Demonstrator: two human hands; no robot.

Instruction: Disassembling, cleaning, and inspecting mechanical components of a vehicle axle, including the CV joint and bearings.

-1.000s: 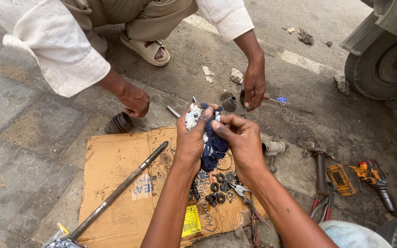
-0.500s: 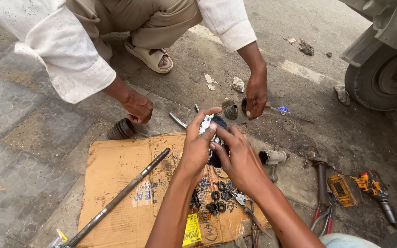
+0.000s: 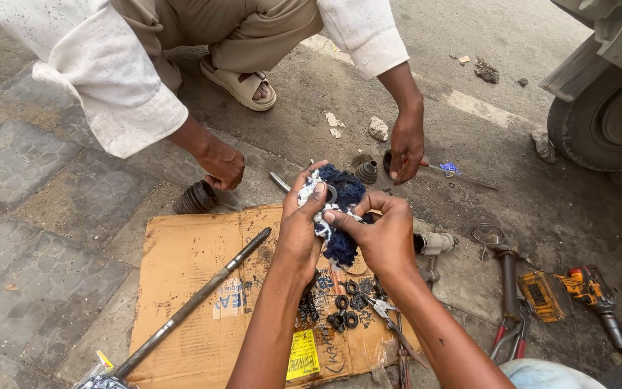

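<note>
Hands, left (image 3: 302, 223) and right (image 3: 383, 234), each grip closed on a blue rag (image 3: 341, 209) (above cardboard (image 3: 196, 288)).

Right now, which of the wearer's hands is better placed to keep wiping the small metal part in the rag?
Probably the right hand: its fingers pinch the blue rag from the side and look free to rub. The left hand cups rag and metal part, acting as support.

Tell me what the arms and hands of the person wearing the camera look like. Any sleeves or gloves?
No sleeves and no gloves: both forearms are bare up to the bottom edge of the picture. The left hand and right hand are bare too, smudged with dark grease, with no rings, watch or bracelets showing.
</note>
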